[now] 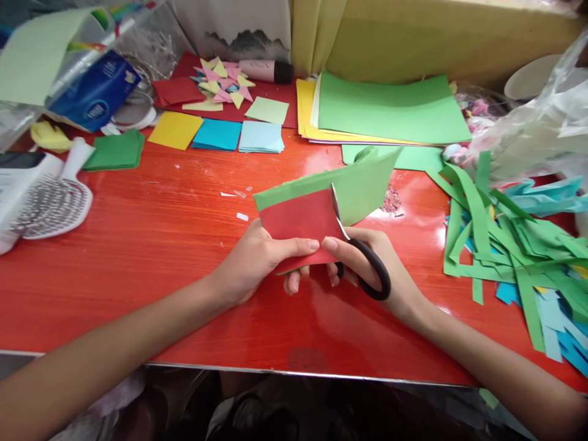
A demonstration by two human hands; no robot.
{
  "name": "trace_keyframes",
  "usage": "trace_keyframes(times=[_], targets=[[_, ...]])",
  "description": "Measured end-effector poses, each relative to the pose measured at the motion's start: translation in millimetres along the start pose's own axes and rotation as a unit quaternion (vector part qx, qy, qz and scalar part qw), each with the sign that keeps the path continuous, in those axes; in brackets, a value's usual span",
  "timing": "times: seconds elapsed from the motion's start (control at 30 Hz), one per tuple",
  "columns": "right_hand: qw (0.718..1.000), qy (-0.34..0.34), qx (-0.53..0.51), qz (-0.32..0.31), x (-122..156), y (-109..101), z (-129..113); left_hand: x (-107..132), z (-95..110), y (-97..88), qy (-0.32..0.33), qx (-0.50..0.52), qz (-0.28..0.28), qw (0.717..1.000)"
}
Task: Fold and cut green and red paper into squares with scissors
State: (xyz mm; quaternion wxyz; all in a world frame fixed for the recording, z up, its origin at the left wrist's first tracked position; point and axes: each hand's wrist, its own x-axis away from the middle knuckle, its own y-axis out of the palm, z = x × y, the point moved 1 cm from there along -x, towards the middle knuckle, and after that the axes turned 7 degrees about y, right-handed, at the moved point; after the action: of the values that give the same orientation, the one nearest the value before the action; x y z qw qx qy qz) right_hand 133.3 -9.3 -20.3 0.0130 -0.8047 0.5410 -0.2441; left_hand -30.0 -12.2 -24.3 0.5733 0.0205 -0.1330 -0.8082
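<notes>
Left hand: yours, thumb above and fingers beneath, pinching a red paper square together with a light-green paper sheet lying under it; both papers are held tilted over the red wood-grain table, near its middle.

Right hand: yours, wrapped around the black-handled metal scissors, your thumb through one loop, its tip by the lower right of the red square. One blade shows over the green sheet, along the red square's right edge; you cannot tell how far the blades are parted.

Beyond the papers: a stack of large green and yellow sheets.

To your right: a tangled heap of green paper strips, with blue offcuts among them.

Ahead and left, in a row: dark-green paper squares, yellow paper squares, bright-blue paper squares, pale-blue paper squares.

Behind that row: a pile of pink and yellow folded-paper pieces.

Far left: a white plastic hairbrush, bristles up.
</notes>
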Motion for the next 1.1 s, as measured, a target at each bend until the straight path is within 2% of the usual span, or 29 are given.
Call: trace_keyframes(times=[0.37, 0.87, 1.1], targets=[[1.000, -0.002, 0.021, 0.011, 1.7, 0.4, 1.1, 2.1, -2.0, -1.1, -0.012, -0.056, 0.007, 0.998], [1.000, -0.008, 0.010, 0.024, 0.7, 1.6, 0.7, 1.4, -0.5, 3.2, 0.007, -0.048, -0.024, 0.999], [1.000, 0.005, 0.010, 0.026, 0.0, 1.3, -0.8, 1.9, -3.8, 3.1, -0.001, -0.040, -0.011, 0.999]])
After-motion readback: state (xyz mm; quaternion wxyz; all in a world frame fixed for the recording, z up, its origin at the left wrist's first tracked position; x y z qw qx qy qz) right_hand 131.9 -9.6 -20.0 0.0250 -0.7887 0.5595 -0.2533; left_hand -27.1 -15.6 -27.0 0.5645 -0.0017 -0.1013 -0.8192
